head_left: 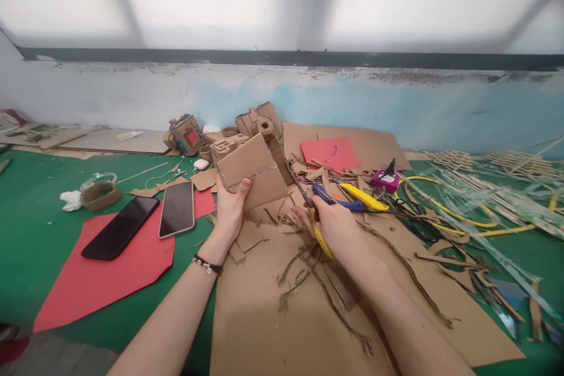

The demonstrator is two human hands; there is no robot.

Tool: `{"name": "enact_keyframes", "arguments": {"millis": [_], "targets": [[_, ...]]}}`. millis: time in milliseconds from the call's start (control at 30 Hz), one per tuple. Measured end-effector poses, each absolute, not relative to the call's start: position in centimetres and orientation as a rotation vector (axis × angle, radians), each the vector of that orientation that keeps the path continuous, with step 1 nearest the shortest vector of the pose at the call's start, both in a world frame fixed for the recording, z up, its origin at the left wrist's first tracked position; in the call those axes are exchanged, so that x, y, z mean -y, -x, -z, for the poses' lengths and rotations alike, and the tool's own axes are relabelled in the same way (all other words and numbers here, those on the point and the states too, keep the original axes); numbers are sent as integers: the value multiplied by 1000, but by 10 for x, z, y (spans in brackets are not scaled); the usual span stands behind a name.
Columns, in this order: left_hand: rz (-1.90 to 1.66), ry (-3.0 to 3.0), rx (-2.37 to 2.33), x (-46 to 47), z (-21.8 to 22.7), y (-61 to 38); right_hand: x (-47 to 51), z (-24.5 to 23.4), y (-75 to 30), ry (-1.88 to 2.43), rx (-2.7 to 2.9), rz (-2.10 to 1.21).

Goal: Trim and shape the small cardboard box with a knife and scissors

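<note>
My left hand [229, 208] grips a small cardboard box [255, 173], thumb on its front and the other fingers mostly hidden behind. A glue-like seam runs across the box's face, and its right side appears open. My right hand [337, 226] is closed around a pair of scissors [323, 239] with yellow handles. Their blades point up and left, close to the box's right edge; whether they touch it I cannot tell. Beneath both hands lies a large cardboard sheet [251, 317] with twigs [339, 305] and scraps on it. Just beyond my right hand is a blue glue gun [335, 198] beside a yellow cutter [363, 197].
Two phones [121, 228] lie on red paper [127, 288] at left. Behind stand cardboard models [185, 134] against the wall. A purple box [385, 181], yellow cable [480, 223], cardboard strips and clear plastic strips [506, 270] clutter the right of the green table [35, 211].
</note>
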State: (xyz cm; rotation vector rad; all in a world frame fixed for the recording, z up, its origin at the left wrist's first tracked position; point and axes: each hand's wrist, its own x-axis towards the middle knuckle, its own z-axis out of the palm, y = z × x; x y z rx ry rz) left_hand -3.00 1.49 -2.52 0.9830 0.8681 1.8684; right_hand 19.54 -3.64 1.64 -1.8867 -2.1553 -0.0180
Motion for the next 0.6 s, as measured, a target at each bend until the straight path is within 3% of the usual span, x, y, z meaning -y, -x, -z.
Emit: {"name": "enact_keyframes", "arguments": {"millis": [233,600], "targets": [[-1840,-1062,-951,-12,29,26,38,-23,-199,1790,2065,-242],[-1730,-1157,-1113,-9,24,25,37,-24,-200,1833,2003,-284]]}}
